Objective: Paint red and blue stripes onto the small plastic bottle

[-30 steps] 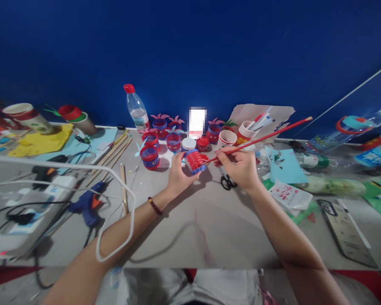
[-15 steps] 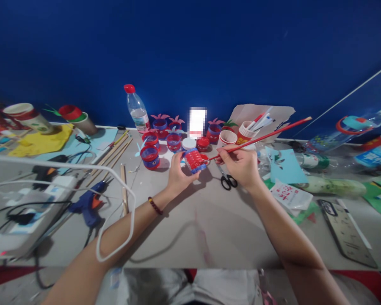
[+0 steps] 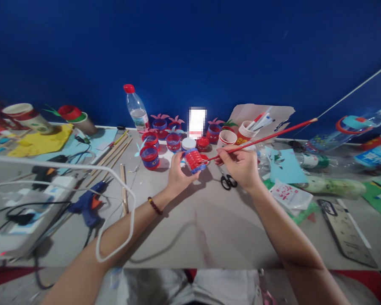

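Observation:
My left hand (image 3: 179,173) is closed around a small red-and-blue painted cup (image 3: 193,160), which lies tilted on its side, clear of the table. Its wall looks ridged and wet red, with a blue band at the lower edge. In my right hand (image 3: 240,166) is a long red paintbrush (image 3: 273,134), pinched near its lower end like a pen. The brush's tip meets or nearly meets the cup's right side; the bristles are too small to make out. Below my right hand lie black-handled scissors (image 3: 228,182). A white-lidded jar (image 3: 189,144) and a red jar (image 3: 203,144) stand just behind the cup.
Several painted cups with eyes (image 3: 150,157) stand behind, near a water bottle (image 3: 137,111). Left are a blue glue gun (image 3: 90,204), wooden sticks (image 3: 124,190) and a power strip (image 3: 47,212); a white cable (image 3: 134,203) loops over my left forearm. Right lies a phone (image 3: 346,233).
The brush has slid slightly, its far end now further right and a little lower. My left hand and the cup have hardly moved.

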Available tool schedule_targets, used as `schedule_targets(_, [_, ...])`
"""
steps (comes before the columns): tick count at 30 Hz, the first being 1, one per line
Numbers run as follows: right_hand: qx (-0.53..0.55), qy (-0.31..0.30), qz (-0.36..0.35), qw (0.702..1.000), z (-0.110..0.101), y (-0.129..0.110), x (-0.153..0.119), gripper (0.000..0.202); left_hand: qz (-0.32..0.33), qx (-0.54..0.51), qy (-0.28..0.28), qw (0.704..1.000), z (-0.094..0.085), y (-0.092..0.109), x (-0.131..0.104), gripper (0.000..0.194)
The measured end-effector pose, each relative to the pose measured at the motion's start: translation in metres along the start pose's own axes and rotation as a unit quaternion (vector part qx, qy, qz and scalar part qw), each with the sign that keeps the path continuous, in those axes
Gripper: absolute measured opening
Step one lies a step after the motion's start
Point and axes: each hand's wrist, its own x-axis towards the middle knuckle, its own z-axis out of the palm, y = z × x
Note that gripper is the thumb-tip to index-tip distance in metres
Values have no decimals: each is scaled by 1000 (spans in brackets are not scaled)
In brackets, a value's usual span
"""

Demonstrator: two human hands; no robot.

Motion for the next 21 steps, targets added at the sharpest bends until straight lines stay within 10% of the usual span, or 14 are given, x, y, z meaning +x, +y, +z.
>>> schedule_targets(21, [1, 7, -4, 1000, -1, 0, -1, 19, 15, 8, -6, 1000, 0, 1, 0, 75])
